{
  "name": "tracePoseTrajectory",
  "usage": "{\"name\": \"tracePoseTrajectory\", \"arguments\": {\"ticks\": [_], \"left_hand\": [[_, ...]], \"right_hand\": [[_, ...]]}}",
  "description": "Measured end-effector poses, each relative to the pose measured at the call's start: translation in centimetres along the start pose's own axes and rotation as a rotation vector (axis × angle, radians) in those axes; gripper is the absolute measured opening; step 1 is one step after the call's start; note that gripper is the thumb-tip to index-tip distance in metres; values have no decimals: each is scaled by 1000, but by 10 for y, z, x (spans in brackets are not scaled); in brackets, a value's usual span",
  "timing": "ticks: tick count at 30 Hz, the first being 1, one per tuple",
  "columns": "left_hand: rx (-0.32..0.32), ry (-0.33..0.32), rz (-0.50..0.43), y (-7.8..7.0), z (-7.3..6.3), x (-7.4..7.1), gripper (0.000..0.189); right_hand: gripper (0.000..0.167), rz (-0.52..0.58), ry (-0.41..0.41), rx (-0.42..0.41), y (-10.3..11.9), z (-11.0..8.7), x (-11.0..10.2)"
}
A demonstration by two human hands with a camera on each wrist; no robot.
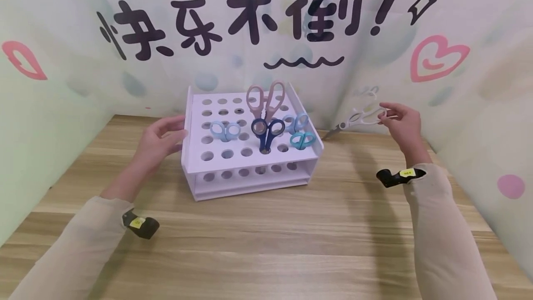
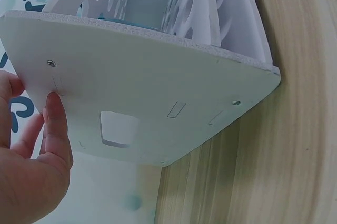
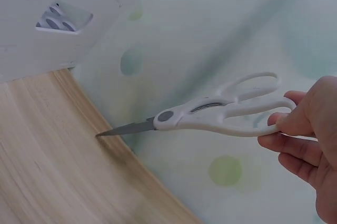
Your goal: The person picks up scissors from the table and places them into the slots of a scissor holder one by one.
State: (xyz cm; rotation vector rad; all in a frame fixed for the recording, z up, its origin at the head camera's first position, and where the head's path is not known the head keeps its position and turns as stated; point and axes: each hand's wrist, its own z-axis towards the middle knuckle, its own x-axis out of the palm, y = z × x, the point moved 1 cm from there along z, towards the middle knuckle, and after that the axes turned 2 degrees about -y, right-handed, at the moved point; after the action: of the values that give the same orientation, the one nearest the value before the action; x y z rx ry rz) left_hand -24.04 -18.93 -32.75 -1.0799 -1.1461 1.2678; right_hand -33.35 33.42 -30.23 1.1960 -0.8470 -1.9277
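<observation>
My right hand [image 1: 401, 126] pinches one handle loop of the white-handled scissors [image 3: 210, 109] between thumb and fingers. Their dark blades [image 3: 126, 128] point down toward the tabletop, right of the white rack [image 1: 191, 163]. Against the rack's left side panel [image 2: 142, 82] rest the fingertips of my left hand [image 1: 156, 140], fingers loosely extended. Several scissors stand handles-up in the rack: a large pink pair [image 1: 270, 101], a navy pair [image 1: 266, 135], a teal pair [image 1: 302, 140], a light blue pair [image 1: 225, 131] and another light blue pair [image 1: 297, 121].
The rack has rows of round holes in its top and a lower shelf, and stands on a wood-grain table [image 1: 250, 244]. Behind it hangs a printed backdrop [image 1: 241, 68] with large characters. Each wrist wears a black strap [image 1: 401, 177].
</observation>
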Motion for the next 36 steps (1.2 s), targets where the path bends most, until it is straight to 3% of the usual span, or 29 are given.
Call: {"name": "tracePoseTrajectory", "arguments": {"ticks": [13,31,36], "left_hand": [[19,8,-1,-2,0,-1,40],[0,7,36,1,1,-2,47],[2,10,23,0,0,-1,46]], "right_hand": [[28,-200,102,-145,41,-12,-7],[27,-215,175,-409,115,-44,-18],[29,-238,192,-524,136,-58,-16]]}}
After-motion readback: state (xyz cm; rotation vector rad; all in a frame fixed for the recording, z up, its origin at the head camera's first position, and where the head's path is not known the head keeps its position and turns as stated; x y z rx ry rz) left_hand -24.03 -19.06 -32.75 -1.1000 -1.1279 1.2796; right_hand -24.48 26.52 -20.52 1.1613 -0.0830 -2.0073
